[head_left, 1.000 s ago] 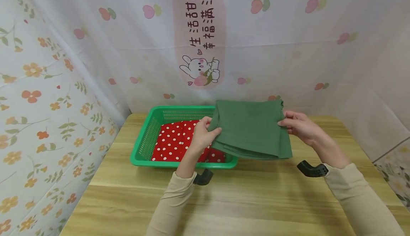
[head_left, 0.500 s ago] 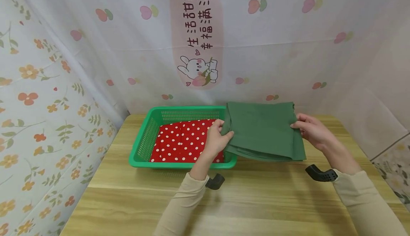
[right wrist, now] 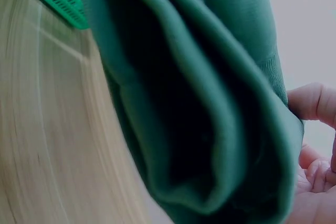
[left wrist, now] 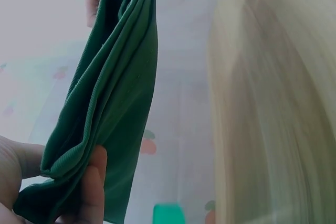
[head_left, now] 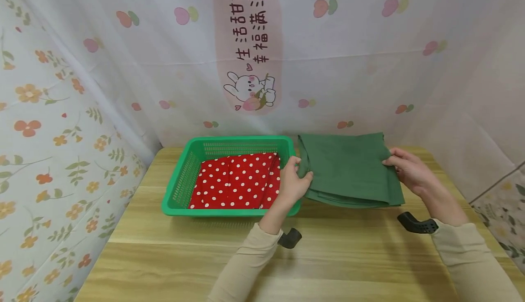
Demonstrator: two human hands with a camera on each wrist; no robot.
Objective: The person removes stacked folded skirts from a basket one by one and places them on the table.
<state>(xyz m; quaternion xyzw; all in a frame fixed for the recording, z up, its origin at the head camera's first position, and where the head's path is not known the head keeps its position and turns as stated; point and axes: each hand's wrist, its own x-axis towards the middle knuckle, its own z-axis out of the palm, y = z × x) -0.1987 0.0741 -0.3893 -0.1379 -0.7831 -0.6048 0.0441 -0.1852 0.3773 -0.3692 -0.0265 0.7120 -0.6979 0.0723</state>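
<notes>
A folded green cloth (head_left: 348, 170) is held up over the table, just right of the basket. My left hand (head_left: 293, 181) pinches its left edge, thumb on the near face and fingers behind. At the right edge, my right hand (head_left: 410, 170) grips it between thumb and fingers. The left wrist view shows several stacked layers of the green cloth (left wrist: 113, 93) between the thumb and fingertips. From the right wrist view, thick open folds of the cloth (right wrist: 231, 77) face the camera. A red cloth with white dots (head_left: 235, 181) lies folded flat in the green plastic basket (head_left: 229, 212).
The wooden table (head_left: 172, 256) carries the basket at its back left. Behind it hangs a white curtain (head_left: 348, 28) with fruit prints and writing. Another flowered curtain (head_left: 53, 165) covers the left side. A black wrist mount (head_left: 416, 223) juts from the right sleeve.
Both hands have carried the green cloth to the right, away from above the basket. More of the red dotted cloth now shows. The view has also shifted slightly.
</notes>
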